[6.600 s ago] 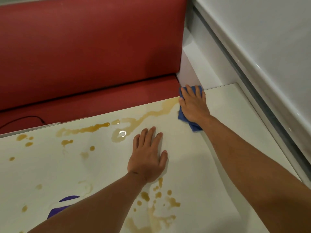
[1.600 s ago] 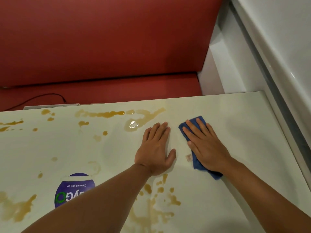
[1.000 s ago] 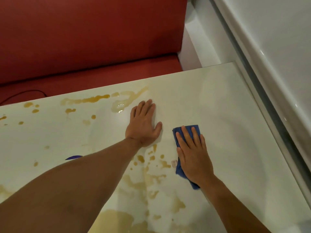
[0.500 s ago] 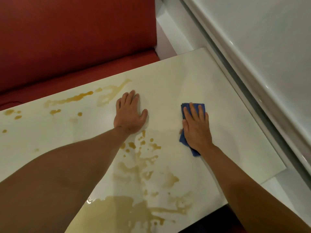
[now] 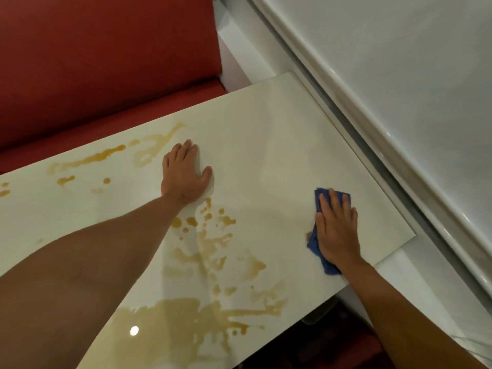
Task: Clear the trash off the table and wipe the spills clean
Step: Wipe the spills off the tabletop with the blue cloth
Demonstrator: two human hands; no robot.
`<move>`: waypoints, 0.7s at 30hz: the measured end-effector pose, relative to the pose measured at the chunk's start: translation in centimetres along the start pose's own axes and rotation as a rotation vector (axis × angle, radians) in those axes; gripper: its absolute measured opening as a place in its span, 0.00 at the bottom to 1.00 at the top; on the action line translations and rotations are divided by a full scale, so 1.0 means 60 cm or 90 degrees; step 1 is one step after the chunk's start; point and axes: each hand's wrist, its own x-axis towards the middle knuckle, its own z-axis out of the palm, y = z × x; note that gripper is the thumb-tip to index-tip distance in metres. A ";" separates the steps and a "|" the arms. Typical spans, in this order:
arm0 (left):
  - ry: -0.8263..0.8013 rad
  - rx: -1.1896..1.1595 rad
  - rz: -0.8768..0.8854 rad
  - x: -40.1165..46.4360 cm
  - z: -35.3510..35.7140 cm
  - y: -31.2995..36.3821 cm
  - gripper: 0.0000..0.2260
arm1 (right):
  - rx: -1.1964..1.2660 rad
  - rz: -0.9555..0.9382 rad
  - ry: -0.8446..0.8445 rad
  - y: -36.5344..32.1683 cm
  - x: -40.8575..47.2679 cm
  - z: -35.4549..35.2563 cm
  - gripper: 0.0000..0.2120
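The right hand (image 5: 336, 230) lies flat, fingers straight, pressing the blue cloth (image 5: 318, 246) onto the surface (image 5: 279, 145) at the right of the frame, near the edge by the white ledge (image 5: 399, 107). Half a second ago the cloth sat closer to the middle; it has since slid right and down the frame, toward the near corner. The left hand (image 5: 185, 173) has stayed put, flat with fingers straight, bracing at centre frame.

The stretch between the hands now looks free of stain, so this end seems done. The spills (image 5: 202, 265) remain: a long streak at upper left, drops below the left hand, and a large puddle at lower centre. No trash shows. Most of the wiping still lies ahead, probably with strokes leftward into the puddle. The red bench (image 5: 106, 75) fills the top left.
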 end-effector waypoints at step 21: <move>-0.384 0.156 0.106 -0.364 -0.063 0.138 0.37 | 0.019 0.001 -0.137 -0.115 -0.178 0.000 0.33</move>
